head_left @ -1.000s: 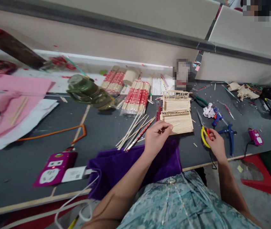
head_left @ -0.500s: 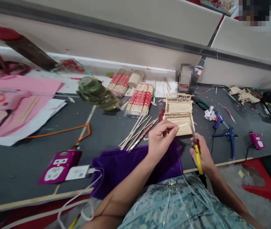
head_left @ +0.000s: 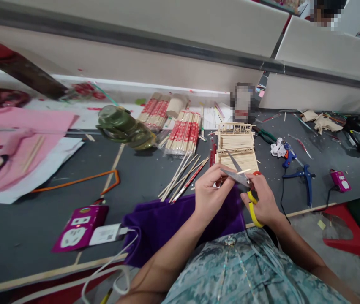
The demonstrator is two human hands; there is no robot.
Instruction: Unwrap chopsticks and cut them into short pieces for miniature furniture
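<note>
So I'm looking at this long dark table (head_left: 142,169), pretty cluttered tbh. A purple cloth (head_left: 164,223) lies under the left forearm, and a little stick-built model (head_left: 236,141) sits just beyond both hands. The left hand (head_left: 212,192) is pinching a thin pale stick (head_left: 244,171), the right hand (head_left: 264,200) grips yellow-handled scissors (head_left: 240,177), blades parted right by that stick.

The scissors (head_left: 238,176), with yellow and red handles, sit in the right hand (head_left: 262,199), blades spread and pointing left and far. A short, thin, pale stick (head_left: 244,171), pinched in the left hand (head_left: 212,191), shows at the blades. Just beyond lies a pale stick-built model (head_left: 235,142), railed along its far edge.
</note>
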